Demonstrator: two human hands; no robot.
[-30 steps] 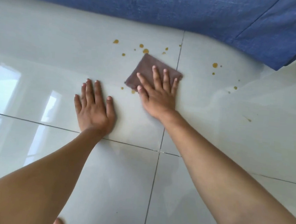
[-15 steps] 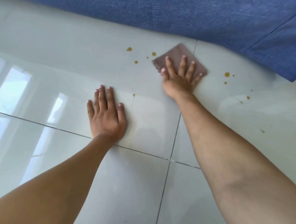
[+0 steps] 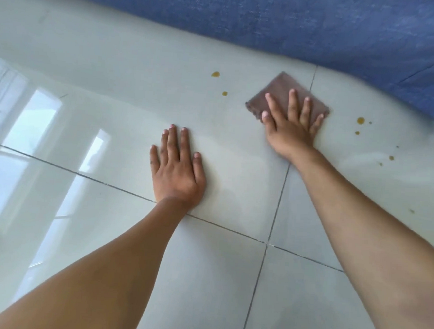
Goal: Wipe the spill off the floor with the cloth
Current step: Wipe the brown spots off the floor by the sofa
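Note:
A folded brown cloth lies flat on the pale glossy floor tiles. My right hand presses down on it with fingers spread, covering its near half. Amber spill drops remain on the tiles: two to the left of the cloth, and several small ones to its right. My left hand rests flat on the floor, palm down, fingers apart, holding nothing, nearer to me and left of the cloth.
A blue fabric-covered piece of furniture runs along the far side, its lower edge just beyond the cloth. Dark grout lines cross between the tiles. Bright window reflections lie on the floor at left.
My right hand pushed the cloth away from me toward the blue fabric, over the central drops, which are gone. The left hand stayed planted.

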